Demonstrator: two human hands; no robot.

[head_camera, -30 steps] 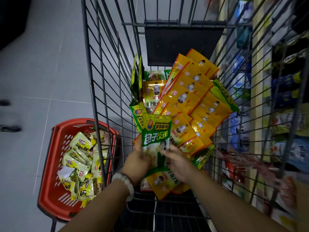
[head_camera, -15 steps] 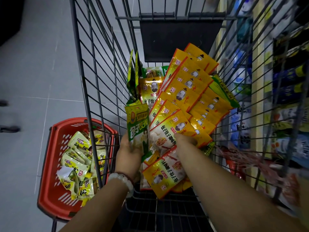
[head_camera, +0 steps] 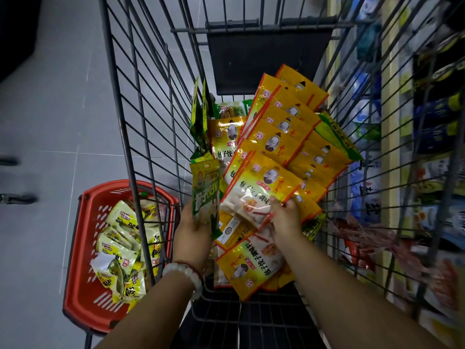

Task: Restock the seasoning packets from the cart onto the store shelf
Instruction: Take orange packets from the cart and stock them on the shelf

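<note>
A green seasoning packet [head_camera: 205,195] is standing upright in the grip of the left hand [head_camera: 193,231], fingers curling round its lower part, while just beside it the right hand [head_camera: 285,217] is pinching the lower corner of an orange seasoning packet [head_camera: 261,190] lying on top of the fanned orange pile [head_camera: 289,122] beyond both grips. All of this is sitting inside the wire cart [head_camera: 151,137], with one more orange packet [head_camera: 251,265] lying between the two wrists. Outward to the left of the grips a red basket [head_camera: 83,273] of pale packets [head_camera: 123,253] is resting on the floor [head_camera: 50,109], and to the right the store shelf [head_camera: 392,147] is showing through the cart's bars.
</note>
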